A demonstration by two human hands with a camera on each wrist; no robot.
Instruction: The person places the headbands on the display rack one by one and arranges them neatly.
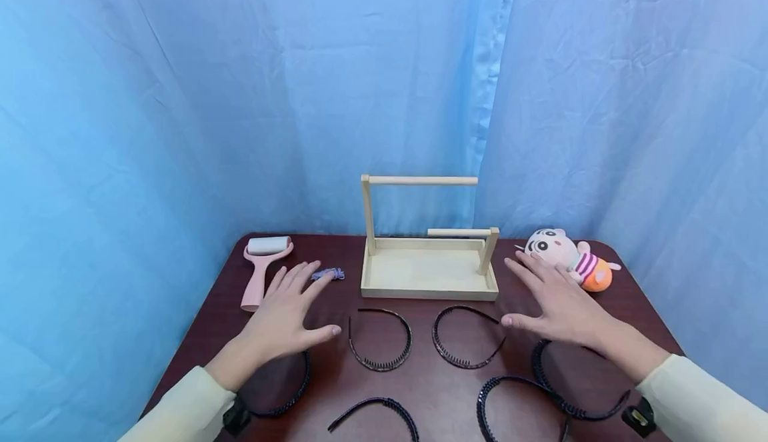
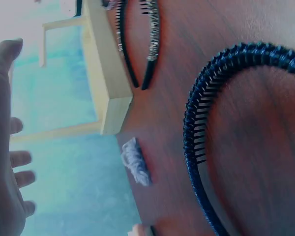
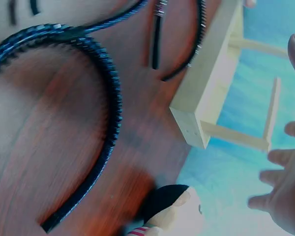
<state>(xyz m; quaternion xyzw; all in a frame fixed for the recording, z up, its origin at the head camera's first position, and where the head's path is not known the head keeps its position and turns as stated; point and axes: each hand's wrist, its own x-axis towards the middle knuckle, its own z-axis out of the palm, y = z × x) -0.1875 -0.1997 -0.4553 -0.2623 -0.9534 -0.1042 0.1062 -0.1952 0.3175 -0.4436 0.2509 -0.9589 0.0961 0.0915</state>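
Note:
My left hand (image 1: 287, 319) is spread above the left side of the table and holds nothing. Its fingertips lie near a small purple bundle of cord (image 1: 328, 274) in the head view. My right hand (image 1: 555, 302), fingers also spread, hovers at the right by a plush toy (image 1: 570, 260). Several dark toothed headbands lie between and below the hands. Two patterned ones, a left headband (image 1: 384, 366) and a right headband (image 1: 461, 362), are in the middle. A black beaded headband (image 2: 194, 123) lies under the left wrist, and another black headband (image 3: 113, 118) under the right.
A pale wooden stand (image 1: 429, 293) with a tray base and two crossbars of different heights stands at the back middle. A pink lint roller (image 1: 257, 282) lies at the back left. Blue curtains (image 1: 300, 95) hang behind the dark red table (image 1: 420, 395).

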